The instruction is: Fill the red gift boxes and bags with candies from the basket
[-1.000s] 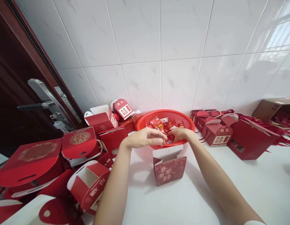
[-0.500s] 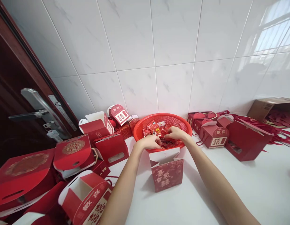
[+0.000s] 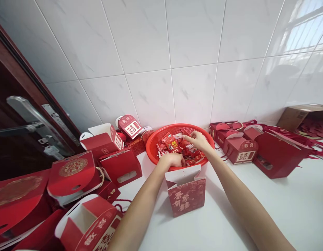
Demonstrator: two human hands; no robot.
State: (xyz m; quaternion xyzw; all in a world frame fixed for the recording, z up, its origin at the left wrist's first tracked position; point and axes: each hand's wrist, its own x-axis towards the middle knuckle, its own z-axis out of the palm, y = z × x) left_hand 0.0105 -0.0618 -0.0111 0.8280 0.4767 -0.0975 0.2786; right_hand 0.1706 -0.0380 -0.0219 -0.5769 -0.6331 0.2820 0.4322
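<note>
A red plastic basket (image 3: 150,148) stands against the wall, holding a heap of red-wrapped candies (image 3: 171,143). Down in the near side of it is my left hand (image 3: 174,159), fingers curled into the heap and their tips hidden. My right hand (image 3: 199,140) is over the basket's right half, pinching a red candy packet (image 3: 186,133) between thumb and fingers. Just in front of the basket, an open-topped red paper box (image 3: 186,197) with white characters stands upright, between my forearms. Neither hand touches this box.
Several red gift boxes (image 3: 71,170) crowd the left side, some open-topped. More red boxes (image 3: 239,148) stand right of the basket, beside a big red bag (image 3: 281,153). A cardboard carton (image 3: 292,118) is at far right. A door handle (image 3: 33,118) is at left.
My right hand has risen slightly out of the heap with a red candy packet in its fingers. My left hand has shifted a little right and lower in the basket.
</note>
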